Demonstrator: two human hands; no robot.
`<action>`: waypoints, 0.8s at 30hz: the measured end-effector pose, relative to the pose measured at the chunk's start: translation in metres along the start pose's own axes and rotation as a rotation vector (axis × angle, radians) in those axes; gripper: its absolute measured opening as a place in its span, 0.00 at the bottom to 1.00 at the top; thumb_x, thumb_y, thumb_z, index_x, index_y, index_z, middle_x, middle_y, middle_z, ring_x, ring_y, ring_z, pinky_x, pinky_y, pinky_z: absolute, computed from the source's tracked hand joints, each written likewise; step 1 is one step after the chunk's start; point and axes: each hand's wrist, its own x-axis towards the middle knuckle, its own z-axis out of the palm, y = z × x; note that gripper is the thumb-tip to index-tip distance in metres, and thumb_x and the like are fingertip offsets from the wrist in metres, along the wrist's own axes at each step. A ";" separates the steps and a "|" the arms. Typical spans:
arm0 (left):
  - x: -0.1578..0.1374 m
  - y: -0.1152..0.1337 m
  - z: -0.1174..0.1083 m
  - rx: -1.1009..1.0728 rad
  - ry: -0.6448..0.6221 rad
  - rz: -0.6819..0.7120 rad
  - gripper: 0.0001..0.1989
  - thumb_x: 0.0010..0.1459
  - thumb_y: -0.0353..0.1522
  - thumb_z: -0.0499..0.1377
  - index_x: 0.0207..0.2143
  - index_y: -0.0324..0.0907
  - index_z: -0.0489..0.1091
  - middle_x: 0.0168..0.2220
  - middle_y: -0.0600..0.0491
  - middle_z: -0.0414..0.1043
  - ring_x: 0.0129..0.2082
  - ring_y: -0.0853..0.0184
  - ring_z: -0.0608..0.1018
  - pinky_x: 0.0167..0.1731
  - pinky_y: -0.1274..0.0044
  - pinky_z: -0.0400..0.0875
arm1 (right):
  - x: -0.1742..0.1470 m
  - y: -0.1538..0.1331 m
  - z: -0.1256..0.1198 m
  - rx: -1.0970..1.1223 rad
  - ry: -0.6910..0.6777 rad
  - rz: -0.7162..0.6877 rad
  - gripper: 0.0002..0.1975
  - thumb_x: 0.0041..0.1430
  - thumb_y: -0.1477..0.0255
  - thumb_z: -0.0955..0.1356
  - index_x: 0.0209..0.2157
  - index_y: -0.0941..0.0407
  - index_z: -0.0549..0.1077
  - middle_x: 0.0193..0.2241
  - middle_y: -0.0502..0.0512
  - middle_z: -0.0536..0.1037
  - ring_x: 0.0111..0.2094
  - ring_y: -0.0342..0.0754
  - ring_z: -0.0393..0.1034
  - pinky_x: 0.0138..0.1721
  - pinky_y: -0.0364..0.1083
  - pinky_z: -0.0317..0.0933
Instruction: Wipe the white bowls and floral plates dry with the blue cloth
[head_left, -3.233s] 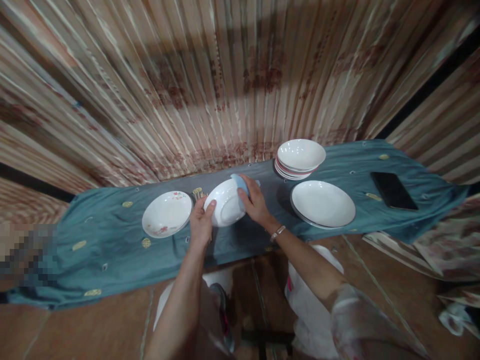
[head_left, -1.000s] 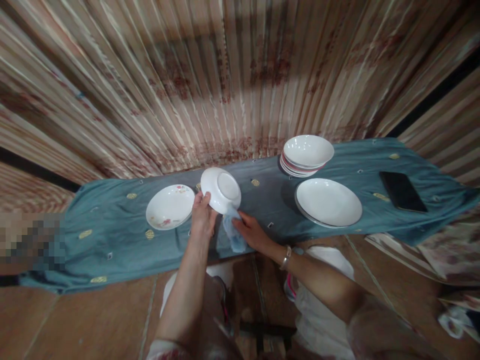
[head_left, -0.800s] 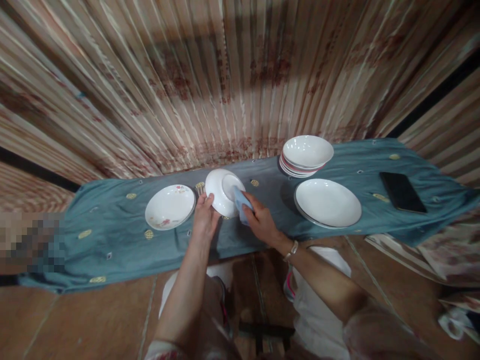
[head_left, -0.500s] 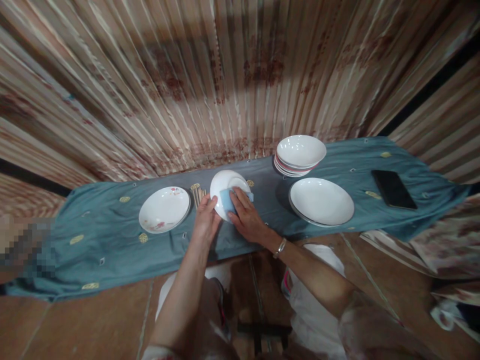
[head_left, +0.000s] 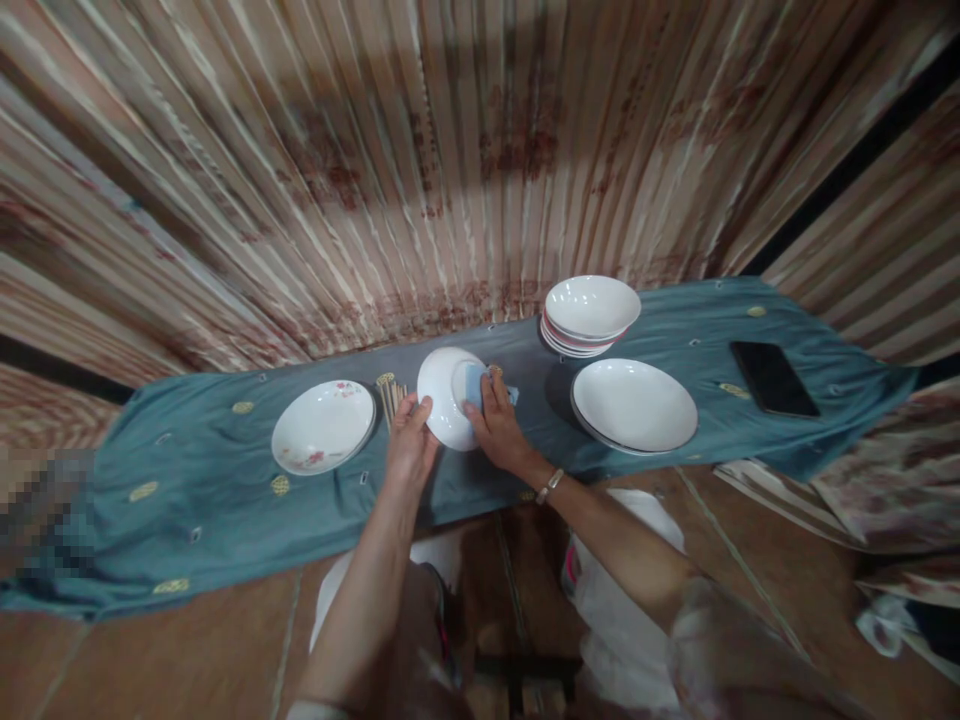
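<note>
A white bowl [head_left: 442, 405] is tilted up over the table, its underside and foot ring facing me. My left hand [head_left: 411, 432] grips its left rim, thumb on the outer wall and the other fingers partly hidden. On the bowl's right side, my right hand [head_left: 499, 425] presses a light blue cloth [head_left: 474, 384] against the foot ring, fingers closed over it. Just left of the bowl lie several chopsticks [head_left: 391, 400]. A plate with red flowers [head_left: 324, 428] rests farther left.
The table has a green patterned cloth [head_left: 217, 500]. On the right are a stack of bowls [head_left: 592, 308], stacked white plates [head_left: 634, 405] and a black tablet-like object [head_left: 774, 378]. A pleated curtain [head_left: 465, 150] hangs behind. A blurred patch [head_left: 45, 520] covers something at the left edge.
The blue cloth and my right hand have slid right across the bowl's underside, uncovering more of its left wall. My left hand keeps its grip. The view has shifted slightly.
</note>
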 end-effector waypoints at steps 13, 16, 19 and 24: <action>-0.010 -0.002 0.018 0.135 -0.046 0.237 0.18 0.41 0.37 0.72 0.33 0.42 0.71 0.27 0.57 0.74 0.25 0.72 0.72 0.28 0.81 0.66 | -0.027 -0.024 -0.010 0.260 -0.077 -0.147 0.34 0.69 0.58 0.55 0.69 0.62 0.46 0.70 0.66 0.47 0.71 0.52 0.39 0.69 0.57 0.41; -0.017 -0.008 0.024 0.294 -0.099 0.240 0.10 0.47 0.34 0.68 0.33 0.42 0.73 0.29 0.56 0.74 0.27 0.70 0.72 0.30 0.81 0.66 | -0.018 -0.025 -0.023 0.330 -0.027 -0.054 0.33 0.68 0.55 0.55 0.67 0.60 0.53 0.68 0.65 0.55 0.69 0.53 0.46 0.68 0.58 0.45; -0.023 -0.015 0.027 0.439 -0.130 0.256 0.06 0.47 0.29 0.67 0.31 0.44 0.75 0.30 0.54 0.75 0.30 0.67 0.73 0.35 0.79 0.67 | -0.008 -0.024 -0.037 0.525 0.021 0.049 0.34 0.65 0.49 0.56 0.61 0.59 0.64 0.61 0.65 0.67 0.63 0.55 0.59 0.64 0.56 0.53; -0.023 -0.029 0.021 0.667 -0.268 0.352 0.08 0.51 0.27 0.64 0.33 0.46 0.78 0.38 0.48 0.78 0.43 0.58 0.76 0.52 0.71 0.66 | 0.002 -0.024 -0.051 0.923 0.013 0.359 0.30 0.54 0.45 0.64 0.39 0.58 0.75 0.31 0.54 0.78 0.33 0.48 0.72 0.36 0.45 0.67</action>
